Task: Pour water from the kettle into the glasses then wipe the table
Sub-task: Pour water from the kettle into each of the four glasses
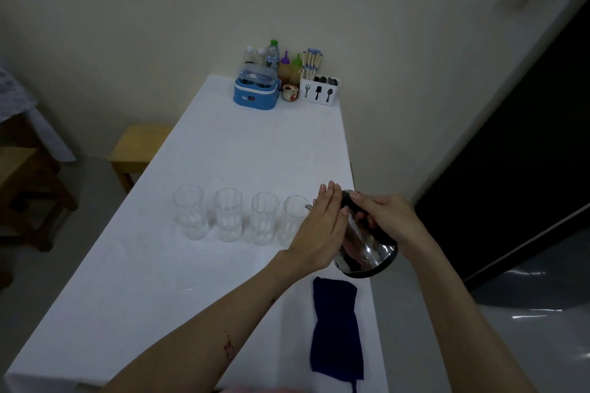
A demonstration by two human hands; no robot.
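White-clothed table (223, 150): right hand (383, 217) clenches the slick steel kettle (367, 246) by its handle, left hand (322, 226) flat-spread steadying; probably heavy.

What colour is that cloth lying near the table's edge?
Dark blue. The cloth shows clearly in the head view, lying flat below the kettle.

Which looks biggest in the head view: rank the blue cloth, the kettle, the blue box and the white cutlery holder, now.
1. blue cloth
2. kettle
3. blue box
4. white cutlery holder

The cloth and kettle lie nearer the camera, so their lead over the two far items is apparent only.
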